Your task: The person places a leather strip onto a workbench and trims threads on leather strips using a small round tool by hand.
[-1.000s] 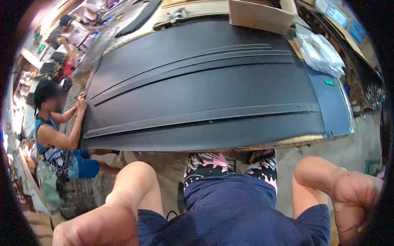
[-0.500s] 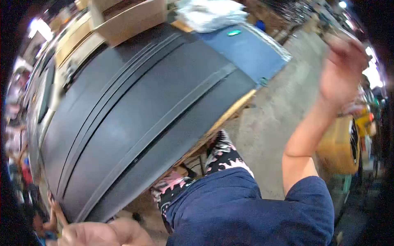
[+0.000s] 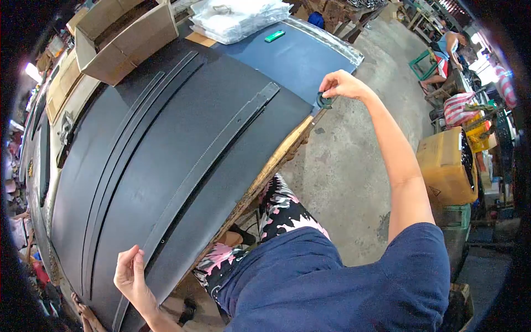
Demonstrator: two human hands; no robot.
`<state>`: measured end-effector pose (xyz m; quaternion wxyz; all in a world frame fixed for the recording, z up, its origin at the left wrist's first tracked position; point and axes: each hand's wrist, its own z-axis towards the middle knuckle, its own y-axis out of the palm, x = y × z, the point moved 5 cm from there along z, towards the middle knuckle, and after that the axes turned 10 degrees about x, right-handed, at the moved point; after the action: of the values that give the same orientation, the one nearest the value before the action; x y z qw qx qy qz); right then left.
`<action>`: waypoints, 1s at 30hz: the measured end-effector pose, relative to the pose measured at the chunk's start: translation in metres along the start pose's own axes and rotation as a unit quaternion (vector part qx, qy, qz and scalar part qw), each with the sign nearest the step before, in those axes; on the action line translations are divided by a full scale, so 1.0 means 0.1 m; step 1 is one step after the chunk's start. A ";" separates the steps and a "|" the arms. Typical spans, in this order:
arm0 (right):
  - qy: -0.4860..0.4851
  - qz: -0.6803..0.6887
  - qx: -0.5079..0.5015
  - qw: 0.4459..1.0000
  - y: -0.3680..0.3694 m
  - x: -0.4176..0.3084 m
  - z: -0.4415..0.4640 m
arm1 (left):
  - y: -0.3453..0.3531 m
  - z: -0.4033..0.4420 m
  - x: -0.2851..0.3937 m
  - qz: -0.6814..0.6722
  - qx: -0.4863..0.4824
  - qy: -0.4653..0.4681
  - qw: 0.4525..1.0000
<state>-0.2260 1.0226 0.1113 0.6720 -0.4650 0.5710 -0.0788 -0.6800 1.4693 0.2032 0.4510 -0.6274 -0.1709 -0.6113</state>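
My right hand [image 3: 345, 86] is closed in a pinch on a dark ring-shaped thing [image 3: 325, 102] at the table's far right corner. My left hand [image 3: 133, 279] hovers over the near end of the table, thumb and fingertips pressed together; anything between them is too small to make out. Beside it a long black strap [image 3: 207, 157] with a line of small marks along its edge lies on the black table covering [image 3: 160, 133]. Further left, two thinner black strips [image 3: 135, 110] run almost parallel to it.
An open cardboard box [image 3: 127, 47], plastic-wrapped packs [image 3: 238, 19] and a green object [image 3: 274, 36] on a blue sheet [image 3: 310, 52] occupy the far end. Another person's hand [image 3: 83, 310] touches the near left edge. A person [image 3: 448, 52] sits far right, beyond a taped carton [image 3: 445, 163].
My right hand has come down from the raised right side to the table corner and taken hold of the dark ring. My left hand has moved up over the table. The view has shifted.
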 end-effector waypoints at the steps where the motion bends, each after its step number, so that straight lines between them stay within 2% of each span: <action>1: -0.003 -0.009 0.008 1.000 -0.02 0.03 0.00 | 0.01 -0.01 0.00 -0.002 0.003 -0.007 1.000; 4: -0.045 -0.009 0.014 0.999 0.02 0.06 0.05 | 0.10 0.01 0.02 0.030 0.000 -0.001 1.000; 6: -0.062 0.046 0.012 0.997 0.02 0.12 0.07 | 0.14 0.02 0.02 0.028 -0.018 -0.002 0.999; 10: 0.080 0.115 0.044 0.989 -0.24 -0.05 -0.12 | 0.20 0.04 -0.03 -0.001 -0.019 0.029 0.999; 13: 0.087 0.308 0.053 0.946 -0.34 0.18 -0.22 | 0.26 0.10 -0.20 0.071 -0.011 0.055 0.996; 14: 0.129 0.256 0.095 0.953 -0.32 0.20 -0.29 | 0.31 0.11 -0.18 0.142 -0.028 0.128 0.981; 15: 0.165 0.125 0.085 0.975 -0.31 0.33 -0.31 | 0.34 0.11 -0.21 0.208 -0.043 0.190 0.958; 16: 0.171 0.135 0.075 0.973 -0.24 0.56 -0.27 | 0.38 0.09 -0.31 0.249 -0.046 0.226 0.941; 18: 0.132 0.360 0.093 0.919 -0.20 0.36 -0.29 | 0.40 0.09 -0.54 0.240 -0.085 0.212 0.944; 21: 0.093 0.496 0.122 0.855 -0.24 0.23 -0.33 | 0.38 0.06 -0.66 0.241 -0.124 0.190 0.944; 23: 0.193 0.307 0.094 0.927 -0.16 0.42 -0.36 | 0.33 0.06 -0.71 0.267 -0.135 0.179 0.937; 24: 0.237 0.205 0.078 0.946 -0.16 0.44 -0.37 | 0.32 0.06 -0.74 0.278 -0.139 0.174 0.934; 27: 0.136 0.433 0.122 0.883 -0.25 0.21 -0.40 | 0.15 0.05 -0.83 0.271 -0.144 0.153 0.939; 28: 0.105 0.498 0.138 0.850 -0.27 0.14 -0.43 | 0.09 0.03 -0.77 0.291 -0.139 0.182 0.929; 29: 0.112 0.479 0.156 0.857 -0.24 0.21 -0.41 | 0.02 0.00 -0.69 0.310 -0.133 0.211 0.917; 30: 0.156 0.406 0.142 0.889 -0.19 0.31 -0.41 | -0.03 -0.02 -0.62 0.328 -0.124 0.239 0.905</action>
<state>-0.2424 0.9702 0.1066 0.6068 -0.0740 0.7899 0.0491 -0.6959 1.4907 0.1467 0.5716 -0.5341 0.2349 -0.5769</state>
